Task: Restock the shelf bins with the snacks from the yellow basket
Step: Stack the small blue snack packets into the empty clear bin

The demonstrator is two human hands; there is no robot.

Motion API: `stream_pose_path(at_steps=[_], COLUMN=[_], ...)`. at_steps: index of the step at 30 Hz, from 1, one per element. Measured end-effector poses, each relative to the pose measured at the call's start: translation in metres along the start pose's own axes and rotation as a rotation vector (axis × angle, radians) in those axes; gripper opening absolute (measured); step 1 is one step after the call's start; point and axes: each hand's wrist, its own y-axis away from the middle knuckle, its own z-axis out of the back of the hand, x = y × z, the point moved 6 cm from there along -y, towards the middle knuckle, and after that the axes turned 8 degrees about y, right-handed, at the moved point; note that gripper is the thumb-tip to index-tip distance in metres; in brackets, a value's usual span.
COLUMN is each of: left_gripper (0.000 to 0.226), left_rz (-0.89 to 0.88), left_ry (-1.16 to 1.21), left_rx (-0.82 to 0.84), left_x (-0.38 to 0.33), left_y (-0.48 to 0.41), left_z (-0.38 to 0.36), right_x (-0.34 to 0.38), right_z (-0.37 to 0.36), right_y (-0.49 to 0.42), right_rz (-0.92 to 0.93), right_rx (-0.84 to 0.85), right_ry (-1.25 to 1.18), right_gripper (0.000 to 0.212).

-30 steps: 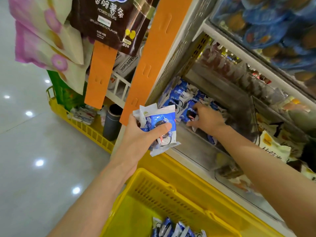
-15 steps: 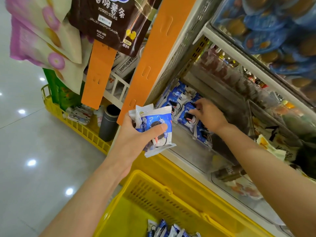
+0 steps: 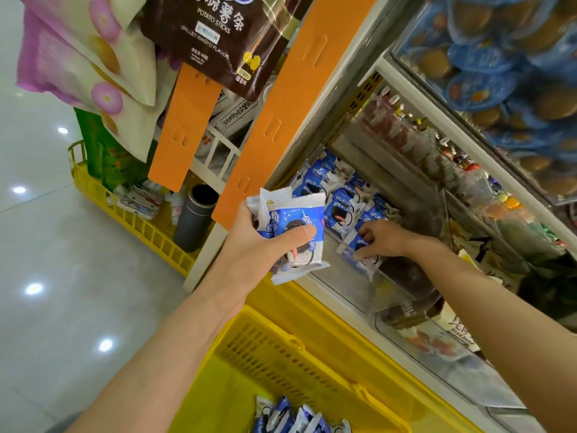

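Left hand (image 3: 249, 245) gripped stack of glossy, crimp-edged blue-white packets (image 3: 295, 223) — thumb across front. Right hand (image 3: 388, 239) pinched one packet (image 3: 368, 264) in clear plastic bin (image 3: 349, 289). Slotted yellow basket (image 3: 281, 345) below.

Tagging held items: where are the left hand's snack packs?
Head view, centre: the left hand grips the blue snack packs above the yellow basket, just left of the right hand holding another at the shelf bin.

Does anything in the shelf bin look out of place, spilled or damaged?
Nothing looks spilled or torn. The blue packets in the shelf bin lie tilted at mixed angles, a loose pile, not rows. The right hand pinches one packet at the front; the left hand grips a stack.
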Motion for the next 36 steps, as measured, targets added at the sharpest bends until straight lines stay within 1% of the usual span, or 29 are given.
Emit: stream_pose_path(at_steps=[1, 3, 4, 6, 8, 11, 15, 19, 21, 23, 24, 26, 27, 28, 29, 30, 32, 33, 35, 36], left_gripper=[0.067, 0.072, 0.070, 0.059, 0.053, 0.048, 0.050, 0.059, 0.062, 0.061, 0.062, 0.066, 0.068, 0.070, 0.072, 0.075, 0.083, 0.085, 0.083, 0.082], left_rz=[0.001, 0.004, 0.008, 0.010, 0.006, 0.009, 0.004, 0.024, 0.038, 0.049, 0.051, 0.054, 0.054, 0.053, 0.051, 0.047, 0.042, 0.036, 0.007, -0.001], left_ry=[-0.006, -0.015, -0.010, 0.014, 0.029, 0.025, 0.029, 0.020, 0.012, 0.014, 0.019, 0.028, 0.029, 0.033, 0.039, 0.044, 0.053, 0.054, 0.037, 0.023], left_rx=[-0.003, -0.012, -0.012, -0.001, 0.011, 0.014, 0.000, 0.018, 0.021, 0.019, 0.018, 0.008, -0.005, -0.018, -0.030, -0.043, -0.080, -0.097, -0.112, -0.116], left_x=[-0.001, -0.002, -0.002, -0.002, -0.001, 0.000, 0.000, 0.004, 0.006, 0.008, 0.009, 0.010, 0.011, 0.012, 0.012, 0.013, 0.014, 0.014, 0.011, 0.009], left_y=[0.000, 0.000, 0.000, 0.001, 0.003, 0.004, 0.000, 0.000, 0.001, 0.001, 0.002, 0.002, 0.002, 0.002, 0.003, 0.003, 0.005, 0.006, 0.008, 0.009], left_z=[0.001, 0.003, 0.003, 0.002, -0.001, -0.001, 0.002, -0.002, -0.004, -0.005, -0.005, -0.004, -0.003, -0.002, -0.001, 0.000, 0.003, 0.004, 0.004, 0.004], right_x=[0.000, 0.000, 0.000, 0.001, 0.000, 0.000, 0.006, 0.005, 0.009, 0.022, 0.033, 0.060, 0.073, 0.086, 0.099, 0.111, 0.131, 0.138, 0.144, 0.144], right_z=[-0.001, 0.001, 0.003, 0.013, 0.024, 0.029, 0.025, 0.025, 0.028, 0.036, 0.041, 0.051, 0.053, 0.052, 0.047, 0.040, 0.025, 0.019, 0.017, 0.018], right_y=[0.001, 0.003, 0.005, 0.008, 0.010, 0.008, 0.004, 0.009, 0.015, 0.029, 0.039, 0.071, 0.087, 0.100, 0.110, 0.118, 0.129, 0.133, 0.136, 0.137], right_rz=[-0.010, -0.016, -0.011, -0.008, -0.024, -0.056, -0.051, -0.107, -0.131, -0.106, -0.055, 0.099, 0.174, 0.245, 0.308, 0.361, 0.424, 0.441, 0.437, 0.429], right_rx=[-0.006, -0.037, -0.067, -0.172, -0.264, -0.268, -0.264, -0.304, -0.313, -0.397, -0.490, -0.710, -0.759, -0.738, -0.652, -0.521, -0.268, -0.207, -0.229, -0.253], right_ry=[0.049, 0.094, 0.094, 0.105, 0.151, 0.233, 0.345, 0.358, 0.327, 0.266, 0.190, -0.076, -0.235, -0.383, -0.512, -0.626, -0.763, -0.788, -0.780, -0.801], right_gripper=[0.056, 0.042, 0.035, 0.031, 0.039, 0.051, 0.061, 0.062, 0.068, 0.065, 0.058, 0.035, 0.024, 0.017, 0.016, 0.018, 0.021, 0.024, 0.034, 0.035])
